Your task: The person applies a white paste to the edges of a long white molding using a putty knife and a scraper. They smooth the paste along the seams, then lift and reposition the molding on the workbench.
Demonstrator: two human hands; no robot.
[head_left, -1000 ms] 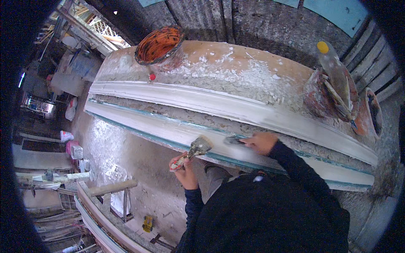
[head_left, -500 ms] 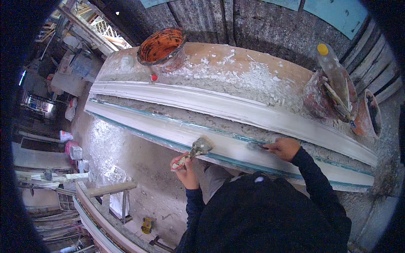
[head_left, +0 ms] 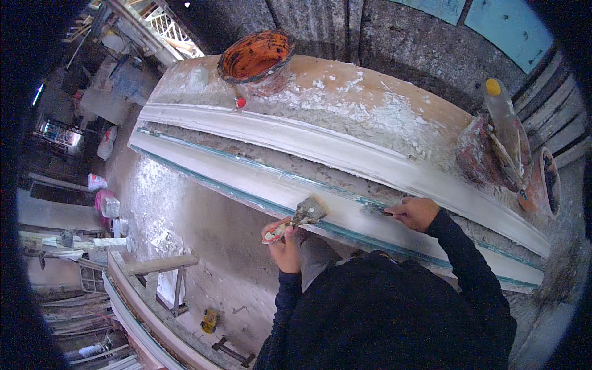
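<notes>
My left hand [head_left: 287, 251] is closed round the handle of a wide, plaster-caked paintbrush [head_left: 308, 211]. Its bristles hang over the near edge of a long white strip with teal edges [head_left: 246, 180]; whether they touch it I cannot tell. Farther right, my right hand [head_left: 417, 214] grips a small scraper [head_left: 374, 208], whose blade lies at the strip's far teal edge. Fingers hide most of the scraper's handle. Behind that strip runs a long white plaster moulding [head_left: 296, 137], with rough grey material between the two.
On the bench [head_left: 431, 92], strewn with white flakes, stand an orange, black-stained basin [head_left: 259, 58] and a small red cap [head_left: 240, 103]. At the right are a yellow-capped bottle [head_left: 502, 102] and stained containers [head_left: 475, 148]. A yellow toy truck [head_left: 209, 320] lies on the floor.
My view has shifted a little. The brush in my left hand has moved slightly right along the strip's near edge, while the scraper stays at about the same stretch of the far edge.
</notes>
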